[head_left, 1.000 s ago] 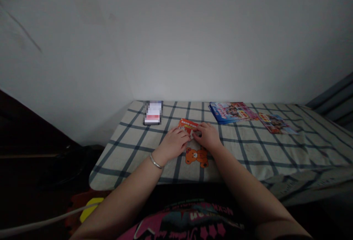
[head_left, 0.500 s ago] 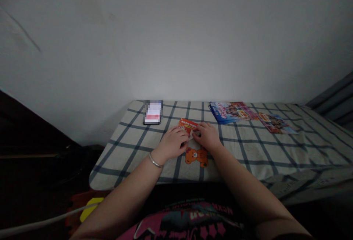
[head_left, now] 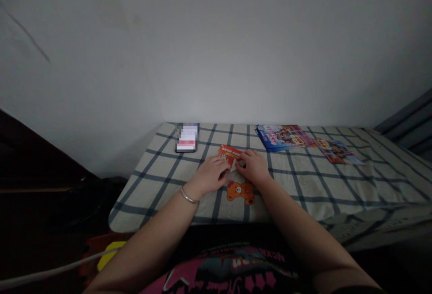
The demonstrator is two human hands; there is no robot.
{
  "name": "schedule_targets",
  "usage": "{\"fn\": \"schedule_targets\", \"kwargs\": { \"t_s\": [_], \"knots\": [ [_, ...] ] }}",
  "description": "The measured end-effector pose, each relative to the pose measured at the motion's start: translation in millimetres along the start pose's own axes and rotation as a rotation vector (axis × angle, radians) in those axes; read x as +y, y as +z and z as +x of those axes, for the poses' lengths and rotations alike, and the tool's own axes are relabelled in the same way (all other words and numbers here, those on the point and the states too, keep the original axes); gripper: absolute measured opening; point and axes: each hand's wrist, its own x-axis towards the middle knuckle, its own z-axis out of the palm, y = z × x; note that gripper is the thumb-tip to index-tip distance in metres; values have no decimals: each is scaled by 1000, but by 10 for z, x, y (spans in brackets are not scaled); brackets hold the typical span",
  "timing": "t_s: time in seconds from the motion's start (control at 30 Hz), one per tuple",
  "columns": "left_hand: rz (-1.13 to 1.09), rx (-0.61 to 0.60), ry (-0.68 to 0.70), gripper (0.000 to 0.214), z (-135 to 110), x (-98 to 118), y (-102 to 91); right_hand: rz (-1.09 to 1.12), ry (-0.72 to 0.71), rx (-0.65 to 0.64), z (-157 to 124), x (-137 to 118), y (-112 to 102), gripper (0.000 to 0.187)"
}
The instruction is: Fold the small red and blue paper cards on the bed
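Observation:
A small red leaflet (head_left: 228, 151) with white lettering lies on the checked tablecloth between my two hands. My left hand (head_left: 213, 173), with a silver bangle at the wrist, has its fingers curled over the leaflet's lower left side. On the leaflet's right side, my right hand (head_left: 254, 165) is closed, thumb and fingers gripping the edge. Part of the sheet is hidden under the fingers. Just below it, a flat orange bear picture (head_left: 240, 192) shows on the cloth, partly beside my right wrist.
A phone (head_left: 187, 138) with a lit, blurred screen lies at the table's back left. At the back right is a pile of blue and pink brochures (head_left: 281, 137), with another brochure (head_left: 338, 151) to its right. The wall (head_left: 216, 60) rises behind the checked tablecloth (head_left: 151, 186).
My left hand has shifted very slightly left and away from the leaflet's lower middle. The right hand and the leaflet stay nearly where they were.

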Motion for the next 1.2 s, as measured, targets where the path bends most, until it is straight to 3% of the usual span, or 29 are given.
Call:
{"fn": "schedule_targets", "kwargs": {
  "t_s": [0.57, 0.77, 0.97, 1.2],
  "knots": [
    [154, -27, -3, 28, -12, -4, 24, -24, 12, 67, 64, -52, 65, 21],
    [166, -28, 5, 30, -4, 28, 27, 0, 16, 30, 47, -28, 41, 21],
    [165, -3, -19, 31, -9, 45, 81, 9, -56, 67, 12, -4, 30, 17],
    [201, 8, -54, 29, 4, 100, 39, -64, -245, 61, 4, -23, -11, 19]
  ]
}}
